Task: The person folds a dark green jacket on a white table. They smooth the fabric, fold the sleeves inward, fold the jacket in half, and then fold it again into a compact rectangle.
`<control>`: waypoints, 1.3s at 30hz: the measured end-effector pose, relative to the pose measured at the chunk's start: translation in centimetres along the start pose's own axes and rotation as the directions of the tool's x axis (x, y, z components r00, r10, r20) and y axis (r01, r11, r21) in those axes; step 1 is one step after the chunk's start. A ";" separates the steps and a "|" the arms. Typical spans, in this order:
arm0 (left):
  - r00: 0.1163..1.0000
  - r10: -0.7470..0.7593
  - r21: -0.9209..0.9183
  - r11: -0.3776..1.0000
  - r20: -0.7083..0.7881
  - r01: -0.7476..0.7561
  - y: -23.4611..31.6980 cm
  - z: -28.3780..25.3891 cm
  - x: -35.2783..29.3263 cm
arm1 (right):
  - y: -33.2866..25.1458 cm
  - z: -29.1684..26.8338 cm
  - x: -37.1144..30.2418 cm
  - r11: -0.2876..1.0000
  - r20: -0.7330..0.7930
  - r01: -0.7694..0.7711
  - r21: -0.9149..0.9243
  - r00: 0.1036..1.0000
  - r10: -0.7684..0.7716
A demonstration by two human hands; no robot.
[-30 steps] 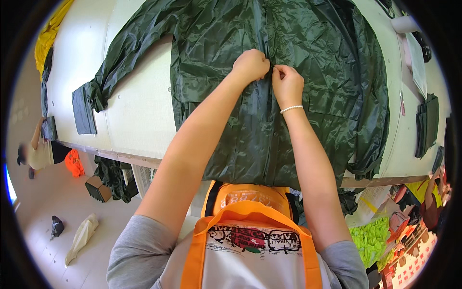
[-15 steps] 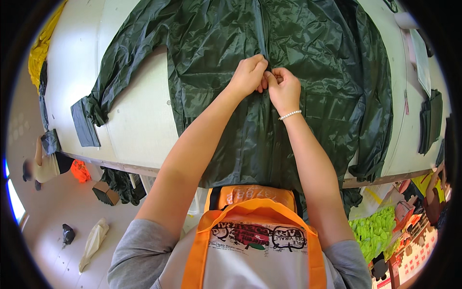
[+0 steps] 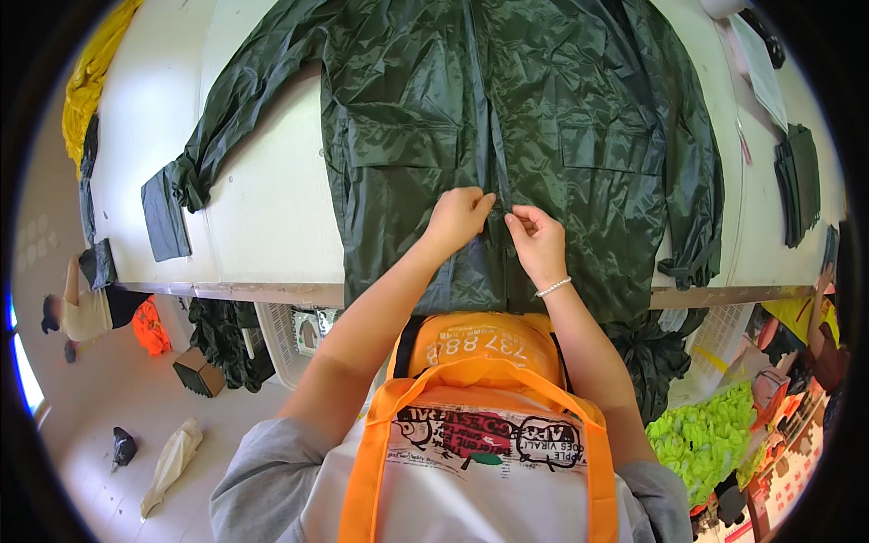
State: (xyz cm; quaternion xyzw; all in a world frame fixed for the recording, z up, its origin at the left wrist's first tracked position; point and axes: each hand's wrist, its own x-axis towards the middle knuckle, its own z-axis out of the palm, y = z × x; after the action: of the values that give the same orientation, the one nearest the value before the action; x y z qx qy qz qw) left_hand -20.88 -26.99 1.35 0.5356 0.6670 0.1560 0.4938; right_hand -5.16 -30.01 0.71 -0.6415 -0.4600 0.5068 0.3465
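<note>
A dark green raincoat (image 3: pixel 579 100) lies spread on the white table (image 3: pixel 262 199), its front facing up and its sleeves out to both sides. My left hand (image 3: pixel 458 220) pinches the front placket (image 3: pixel 493 172) on its left side, low down near the hem. Just across the opening, my right hand (image 3: pixel 539 244) has thumb and forefinger closed on the placket's right side. The fingertips are a little apart from each other. Any fastener under them is too small to make out.
Folded dark green garments (image 3: pixel 797 185) lie at the table's right. Yellow fabric (image 3: pixel 86 81) hangs at the far left. Below the table edge stand a white plastic crate (image 3: pixel 282 348), a cardboard box (image 3: pixel 197 372) and a lime-green pile (image 3: pixel 701 443). Other people are at both sides.
Both hands have moved down the placket toward the hem and drawn slightly apart. Lower in view, the raincoat's pocket flaps now show clearly.
</note>
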 end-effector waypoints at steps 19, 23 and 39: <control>0.528 0.208 0.169 0.978 -0.823 -0.122 -5.5 -7.0 -4.3 | 0.0 -0.8 -0.3 0.981 0.041 0.139 -0.138 0.990 -0.135; 0.855 -0.288 0.255 0.870 -0.431 0.422 -10.9 -11.2 -5.8 | 0.4 -7.6 1.3 0.905 -0.172 0.227 -0.359 0.937 -0.303; 0.749 -0.086 0.287 0.891 -0.657 0.353 -9.1 -9.6 -5.7 | 4.5 -23.9 14.4 0.978 -0.393 -0.183 -0.103 0.910 0.129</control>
State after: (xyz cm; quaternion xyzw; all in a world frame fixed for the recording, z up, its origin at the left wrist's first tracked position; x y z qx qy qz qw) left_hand -34.25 -32.32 1.94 0.4563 0.8694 0.1278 0.1401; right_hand 19.95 -17.43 -2.30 -0.7854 -0.3642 0.3642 0.3432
